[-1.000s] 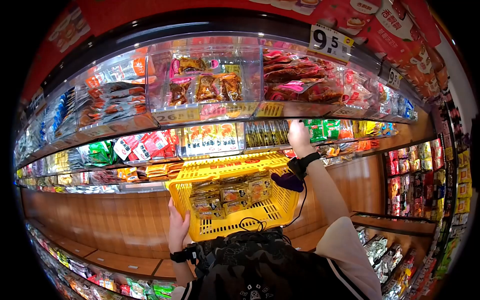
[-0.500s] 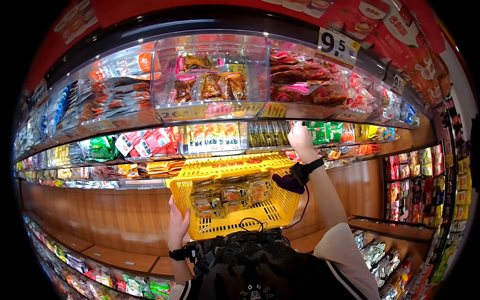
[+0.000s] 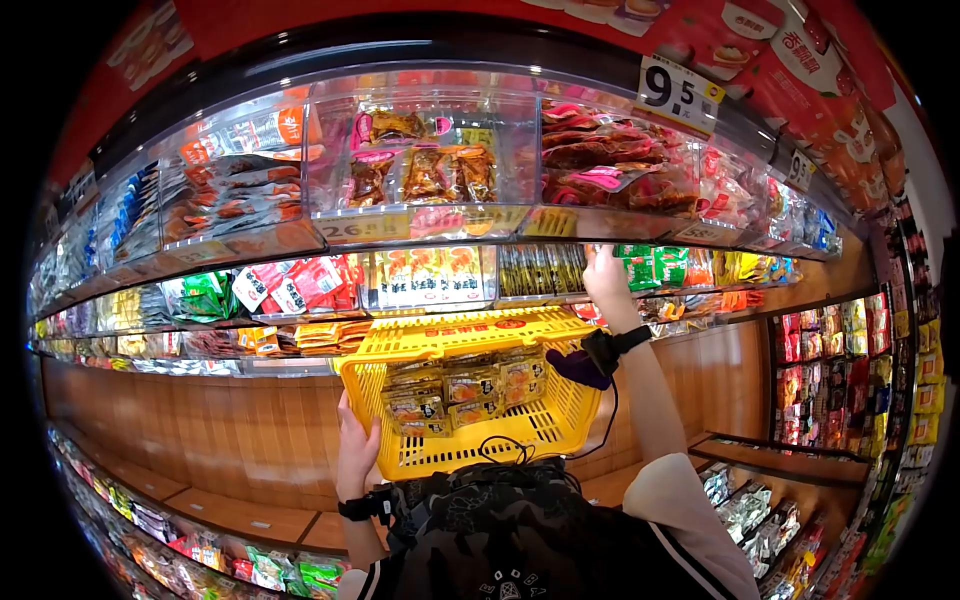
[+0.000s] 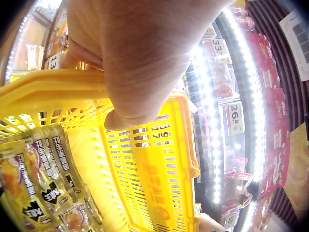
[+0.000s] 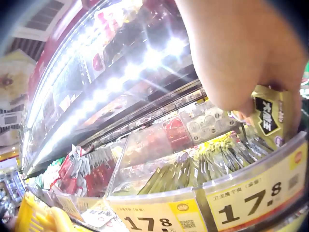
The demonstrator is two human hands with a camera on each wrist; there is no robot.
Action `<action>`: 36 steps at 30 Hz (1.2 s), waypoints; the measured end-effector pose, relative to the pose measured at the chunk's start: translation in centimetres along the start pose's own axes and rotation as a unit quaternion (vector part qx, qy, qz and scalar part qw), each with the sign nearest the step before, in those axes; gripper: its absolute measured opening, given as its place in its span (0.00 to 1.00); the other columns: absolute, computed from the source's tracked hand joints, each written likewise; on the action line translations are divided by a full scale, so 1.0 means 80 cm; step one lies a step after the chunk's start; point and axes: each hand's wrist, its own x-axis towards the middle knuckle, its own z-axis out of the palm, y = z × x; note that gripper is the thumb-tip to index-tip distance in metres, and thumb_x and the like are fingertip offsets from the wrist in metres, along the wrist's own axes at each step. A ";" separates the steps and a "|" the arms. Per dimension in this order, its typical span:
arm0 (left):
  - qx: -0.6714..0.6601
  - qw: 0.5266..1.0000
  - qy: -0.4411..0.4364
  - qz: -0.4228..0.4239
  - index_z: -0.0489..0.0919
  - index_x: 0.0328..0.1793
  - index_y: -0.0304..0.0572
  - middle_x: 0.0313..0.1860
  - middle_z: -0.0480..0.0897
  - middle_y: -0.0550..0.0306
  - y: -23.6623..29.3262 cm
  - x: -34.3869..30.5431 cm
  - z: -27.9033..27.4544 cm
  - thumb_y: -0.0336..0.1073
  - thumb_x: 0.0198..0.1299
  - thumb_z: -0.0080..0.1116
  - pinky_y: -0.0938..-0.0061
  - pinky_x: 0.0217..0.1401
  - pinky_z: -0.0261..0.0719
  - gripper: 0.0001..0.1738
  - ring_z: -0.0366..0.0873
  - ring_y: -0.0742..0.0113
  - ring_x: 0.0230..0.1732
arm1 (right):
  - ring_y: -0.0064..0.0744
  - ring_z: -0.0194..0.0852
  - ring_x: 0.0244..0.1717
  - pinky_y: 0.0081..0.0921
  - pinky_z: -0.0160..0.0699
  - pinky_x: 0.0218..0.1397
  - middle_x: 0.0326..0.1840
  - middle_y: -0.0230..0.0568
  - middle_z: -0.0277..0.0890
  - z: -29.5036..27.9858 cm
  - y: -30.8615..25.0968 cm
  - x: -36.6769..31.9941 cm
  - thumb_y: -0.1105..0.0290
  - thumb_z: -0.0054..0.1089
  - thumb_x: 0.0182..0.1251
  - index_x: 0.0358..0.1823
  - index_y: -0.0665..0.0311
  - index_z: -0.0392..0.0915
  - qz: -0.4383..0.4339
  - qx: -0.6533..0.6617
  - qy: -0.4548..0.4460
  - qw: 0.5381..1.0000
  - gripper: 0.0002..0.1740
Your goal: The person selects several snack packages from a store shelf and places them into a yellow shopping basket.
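Note:
My left hand (image 3: 357,440) grips the left rim of a yellow shopping basket (image 3: 520,455); its thumb lies over the rim in the left wrist view. Inside the basket lie several gold snack packets (image 3: 470,387), grouped toward its left side. My right hand (image 3: 608,280) reaches into the second shelf row, at the right end of a bin of upright gold packets (image 3: 540,272). Up close in the right wrist view, its fingers pinch a gold snack packet (image 5: 268,116) with a black label, just above the bin's front edge. Part of that packet is hidden by the hand.
Above the right hand juts a clear upper bin (image 3: 420,185) of bagged snacks. Price tags (image 5: 248,198) line the bin fronts. Green packets (image 3: 655,264) stand right of the hand. A black cable (image 3: 605,430) hangs by the basket's right side. Packed racks (image 3: 830,360) stand at the right.
My right hand has shifted slightly to the right along the bin of gold packets. The left hand and the basket keep their place, and the view has turned slightly.

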 end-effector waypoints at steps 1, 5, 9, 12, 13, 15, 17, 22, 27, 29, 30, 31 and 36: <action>0.007 1.000 -0.001 0.007 0.43 0.82 0.40 0.67 0.72 0.31 -0.001 0.000 0.000 0.26 0.71 0.52 0.56 0.66 0.75 0.40 0.77 0.42 0.64 | 0.71 0.82 0.36 0.57 0.84 0.42 0.32 0.69 0.81 0.003 0.000 0.002 0.74 0.55 0.64 0.55 0.76 0.68 -0.010 0.005 0.025 1.000 0.20; -0.012 1.000 -0.013 -0.011 0.43 0.82 0.39 0.67 0.73 0.32 0.002 0.001 -0.002 0.25 0.71 0.51 0.57 0.66 0.75 0.40 0.77 0.43 0.64 | 0.66 0.84 0.36 0.54 0.86 0.42 0.30 0.67 0.81 0.026 0.014 0.020 0.75 0.55 0.60 0.40 0.77 0.76 -0.089 -0.091 -0.007 0.992 0.10; 0.004 1.000 -0.011 -0.012 0.42 0.82 0.39 0.66 0.74 0.32 0.005 0.001 -0.002 0.26 0.71 0.52 0.57 0.65 0.76 0.40 0.78 0.44 0.63 | 0.67 0.84 0.36 0.54 0.87 0.43 0.32 0.68 0.81 0.034 0.004 0.019 0.75 0.56 0.59 0.42 0.78 0.75 -0.067 -0.054 -0.014 0.996 0.13; 0.000 1.000 -0.012 -0.013 0.43 0.82 0.39 0.66 0.74 0.32 0.006 0.002 -0.003 0.26 0.71 0.52 0.57 0.65 0.76 0.40 0.78 0.43 0.63 | 0.67 0.84 0.37 0.54 0.86 0.44 0.33 0.68 0.81 0.031 -0.002 0.010 0.75 0.57 0.59 0.45 0.79 0.73 -0.072 -0.040 0.003 0.997 0.15; -0.004 1.000 -0.011 -0.011 0.43 0.82 0.39 0.66 0.74 0.32 0.007 0.001 -0.003 0.27 0.71 0.53 0.57 0.65 0.76 0.40 0.78 0.43 0.63 | 0.67 0.84 0.37 0.54 0.86 0.44 0.33 0.68 0.81 0.031 0.000 0.011 0.75 0.57 0.59 0.45 0.79 0.73 -0.071 -0.040 0.002 0.997 0.15; -0.009 1.000 -0.013 -0.011 0.43 0.82 0.39 0.67 0.74 0.32 0.009 0.000 -0.003 0.26 0.71 0.52 0.57 0.65 0.76 0.40 0.78 0.43 0.63 | 0.68 0.84 0.39 0.54 0.86 0.45 0.35 0.70 0.81 0.027 0.003 0.012 0.75 0.57 0.60 0.49 0.80 0.70 -0.078 -0.086 -0.018 0.993 0.18; -0.015 1.000 -0.012 -0.007 0.43 0.82 0.38 0.67 0.74 0.32 0.010 0.003 -0.002 0.26 0.71 0.52 0.57 0.65 0.76 0.40 0.78 0.42 0.63 | 0.68 0.84 0.40 0.54 0.86 0.47 0.36 0.71 0.81 0.022 0.003 0.007 0.75 0.56 0.60 0.50 0.80 0.69 -0.057 -0.074 -0.030 0.995 0.19; -0.014 1.000 -0.001 -0.006 0.44 0.82 0.38 0.67 0.73 0.31 0.017 0.002 -0.001 0.25 0.70 0.52 0.56 0.65 0.76 0.40 0.78 0.41 0.64 | 0.69 0.84 0.43 0.57 0.84 0.50 0.40 0.73 0.81 0.011 0.002 0.009 0.71 0.54 0.65 0.55 0.78 0.64 0.017 -0.056 -0.094 0.994 0.21; -0.034 0.999 0.001 -0.024 0.46 0.81 0.36 0.68 0.72 0.30 0.021 0.003 -0.001 0.25 0.70 0.52 0.56 0.67 0.74 0.38 0.76 0.39 0.66 | 0.69 0.83 0.42 0.59 0.83 0.48 0.38 0.72 0.81 0.001 0.018 0.009 0.64 0.56 0.69 0.51 0.75 0.68 -0.003 -0.023 -0.048 0.999 0.19; -0.031 0.999 0.006 -0.015 0.46 0.81 0.36 0.69 0.72 0.30 0.011 0.001 0.002 0.25 0.70 0.52 0.56 0.67 0.74 0.38 0.76 0.39 0.66 | 0.64 0.84 0.38 0.56 0.84 0.41 0.34 0.67 0.82 -0.010 0.016 -0.003 0.63 0.56 0.72 0.47 0.71 0.71 -0.017 -0.055 0.039 0.998 0.16; -0.014 1.000 0.013 -0.007 0.45 0.81 0.37 0.68 0.72 0.30 0.003 0.000 0.003 0.25 0.70 0.52 0.56 0.67 0.74 0.39 0.76 0.40 0.66 | 0.64 0.84 0.38 0.56 0.84 0.41 0.34 0.67 0.82 -0.020 0.005 -0.011 0.63 0.56 0.72 0.47 0.71 0.71 -0.020 -0.056 0.035 0.998 0.16; 0.005 1.000 0.018 0.002 0.44 0.82 0.39 0.68 0.73 0.30 0.001 -0.001 0.003 0.26 0.70 0.53 0.56 0.67 0.74 0.40 0.76 0.41 0.66 | 0.62 0.84 0.36 0.54 0.84 0.39 0.34 0.64 0.82 -0.029 -0.002 -0.019 0.63 0.56 0.73 0.46 0.70 0.72 -0.025 -0.088 0.072 0.993 0.15; -0.030 0.999 0.001 -0.026 0.45 0.81 0.37 0.69 0.71 0.29 0.005 0.001 0.000 0.26 0.70 0.53 0.55 0.68 0.73 0.39 0.74 0.38 0.67 | 0.55 0.84 0.31 0.47 0.85 0.34 0.31 0.55 0.81 -0.030 -0.002 -0.016 0.68 0.58 0.68 0.42 0.67 0.73 -0.070 -0.158 0.140 0.975 0.10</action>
